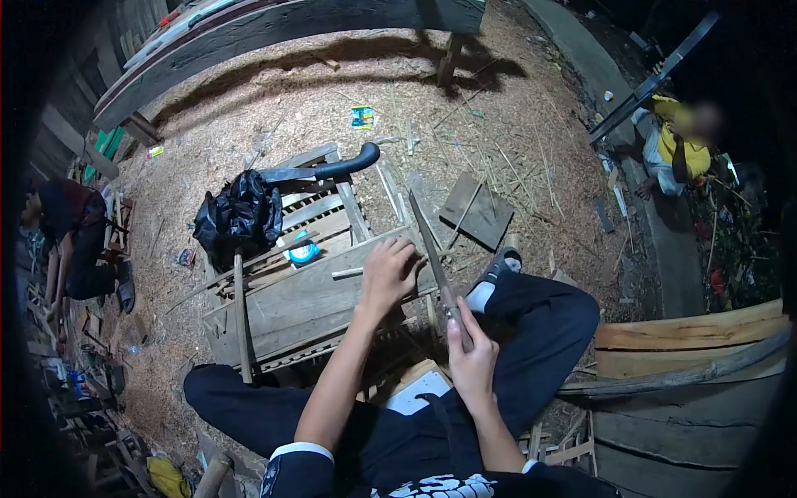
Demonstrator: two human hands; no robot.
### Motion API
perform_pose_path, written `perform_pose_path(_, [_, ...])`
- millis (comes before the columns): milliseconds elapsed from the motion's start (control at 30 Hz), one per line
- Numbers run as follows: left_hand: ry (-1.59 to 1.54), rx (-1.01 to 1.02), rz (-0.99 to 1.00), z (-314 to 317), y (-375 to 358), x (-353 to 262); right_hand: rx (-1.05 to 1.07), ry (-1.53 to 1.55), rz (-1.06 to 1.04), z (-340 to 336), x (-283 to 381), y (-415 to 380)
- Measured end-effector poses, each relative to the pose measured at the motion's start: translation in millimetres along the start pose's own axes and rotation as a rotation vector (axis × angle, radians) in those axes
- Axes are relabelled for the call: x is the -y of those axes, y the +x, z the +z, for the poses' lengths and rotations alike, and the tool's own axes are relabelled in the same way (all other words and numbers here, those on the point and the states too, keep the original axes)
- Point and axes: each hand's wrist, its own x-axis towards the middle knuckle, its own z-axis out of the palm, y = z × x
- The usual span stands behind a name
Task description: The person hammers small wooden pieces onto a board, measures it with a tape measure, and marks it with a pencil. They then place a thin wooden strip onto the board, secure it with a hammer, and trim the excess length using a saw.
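Note:
My right hand (471, 357) is wrapped round the handle of a long narrow blade (432, 245), which points up and away from me. Close to the blade's left side, my left hand (390, 270) has its fingers curled together over the wooden bench; anything between them is too small to make out. A short pale stick (347, 273) lies on the bench (290, 307), just left of that hand. Farther back on the slatted part are a black plastic bag (241, 217), a saw with a black handle (349, 163) and a round turquoise container (304, 249).
A square board (476, 211) lies on the shavings-covered ground. Stacked planks (689, 365) stand at the right. One person in yellow (685, 145) is at the upper right, another in dark clothes (79, 232) at the left. A long beam (290, 54) crosses the top.

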Motion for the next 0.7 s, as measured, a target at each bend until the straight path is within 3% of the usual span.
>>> perform_pose_path(67, [0.026, -0.003, -0.051, -2.7, 0.6, 1.7, 0.034, -0.053, 0.106, 3.9, 8.7, 8.7])
perform_pose_path(133, [0.035, -0.013, -0.032, -3.6, -1.6, 4.6, -0.077, -0.080, -0.026, 5.0, 0.7, 9.7])
perform_pose_path(200, [-0.010, -0.047, -0.002, -2.3, 0.9, 2.6, -0.069, -0.266, 0.064, -1.5, 5.9, 1.1])
perform_pose_path(233, [-0.014, -0.034, -0.025, -1.8, 0.4, 1.6, -0.109, -0.274, -0.050, 2.2, 1.6, 2.0])
perform_pose_path(267, [-0.018, -0.035, -0.024, -0.2, 1.2, 2.0, -0.148, -0.280, -0.159, 6.5, -3.4, 2.2])
perform_pose_path(400, [0.020, 0.001, -0.050, -2.6, -1.9, 2.4, -0.005, -0.153, -0.176, 10.4, 0.9, 11.4])
perform_pose_path(700, [-0.003, 0.003, -0.029, -1.5, 0.2, 3.6, -0.019, -0.116, -0.129, 3.3, 2.8, -5.8])
